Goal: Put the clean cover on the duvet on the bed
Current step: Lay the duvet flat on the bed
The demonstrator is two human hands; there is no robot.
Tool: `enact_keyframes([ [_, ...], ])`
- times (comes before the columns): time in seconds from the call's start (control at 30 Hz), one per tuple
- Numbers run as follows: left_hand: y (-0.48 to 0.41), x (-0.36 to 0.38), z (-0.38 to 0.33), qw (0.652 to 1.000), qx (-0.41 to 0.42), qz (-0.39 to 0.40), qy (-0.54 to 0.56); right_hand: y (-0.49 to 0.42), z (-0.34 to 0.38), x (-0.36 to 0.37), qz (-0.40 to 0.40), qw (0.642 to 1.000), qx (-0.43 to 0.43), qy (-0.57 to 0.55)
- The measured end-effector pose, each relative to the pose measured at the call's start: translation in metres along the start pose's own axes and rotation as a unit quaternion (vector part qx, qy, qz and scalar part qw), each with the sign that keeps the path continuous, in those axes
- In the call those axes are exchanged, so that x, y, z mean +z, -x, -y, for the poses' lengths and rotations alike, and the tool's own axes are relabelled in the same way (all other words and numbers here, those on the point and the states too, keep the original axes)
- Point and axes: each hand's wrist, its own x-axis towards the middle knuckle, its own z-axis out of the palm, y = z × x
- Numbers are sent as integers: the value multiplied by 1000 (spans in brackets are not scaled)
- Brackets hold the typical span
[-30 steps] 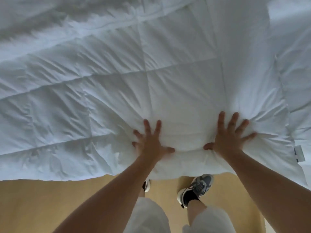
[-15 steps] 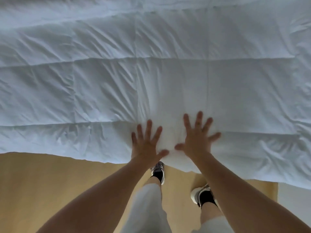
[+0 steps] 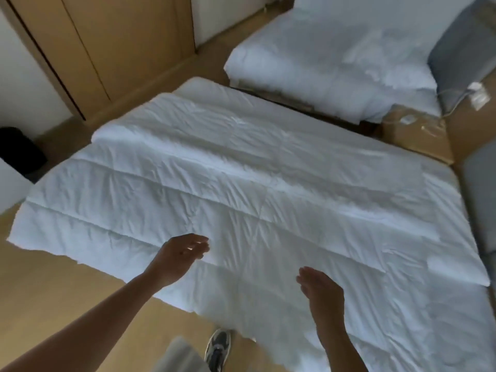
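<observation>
Two beds stand in the room, and the nearer one carries the task's thing. The duvet lies spread flat across it, quilted and bare of any cover, its near edge hanging out over the floor. The bed beneath is hidden. That overhang looks like the biggest risk. Nothing visible pins the far edge, so a hard tug from this side could drag the whole duvet down onto the floor.

The second bed, at the far right, holds a heap of white bedding. I cannot tell whether the clean cover is among it. With everything the same white, picking up the wrong piece would be an easy mistake. A cardboard box sits between the two beds, where a foot could catch it on the walk round.

Both hands hover just above the duvet near its edge and hold nothing. The left hand has loose, slightly bent fingers, and the right hand has straight fingers held together. A shoe stands just beside the hanging edge and could tread on it.
</observation>
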Motion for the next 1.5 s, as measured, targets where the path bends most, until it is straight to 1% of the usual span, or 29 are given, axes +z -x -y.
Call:
enact_keyframes([
  [0.07, 33, -32, -14, 996, 19, -64, 52, 13, 36, 8, 7, 998, -39, -48],
  [0.17, 85, -68, -18, 981, 49, -157, 102, 34, 78, 36, 65, 991, -79, -83],
  [0.3, 147, -110, -2, 970, 54, -191, 138, 80, 100, 85, 135, 981, -105, -93],
  [0.5, 194, -189, 35, 944, 70, -280, 159, 141, 114, 162, 187, 970, -138, -68],
  [0.63, 204, -262, 69, 937, 69, -302, 164, 171, 136, 236, 192, 966, -167, -50],
  [0.73, 204, -332, 98, 936, 85, -304, 155, 193, 152, 309, 202, 961, -186, -46],
  [0.87, 206, -434, 144, 939, 91, -298, 144, 225, 155, 419, 225, 959, -166, -50],
  [0.93, 204, -478, 163, 938, 90, -300, 148, 241, 152, 476, 240, 957, -155, -51],
  [1.03, 189, -537, 188, 932, 72, -324, 149, 262, 146, 554, 254, 956, -138, -49],
  [1.17, 151, -597, 216, 930, 57, -328, 153, 267, 148, 638, 279, 951, -130, -22],
  [1.33, 72, -668, 229, 930, 36, -327, 164, 218, 184, 725, 262, 956, -133, -19],
  [1.5, -10, -748, 209, 932, 48, -313, 178, 165, 235, 824, 237, 961, -140, -38],
])
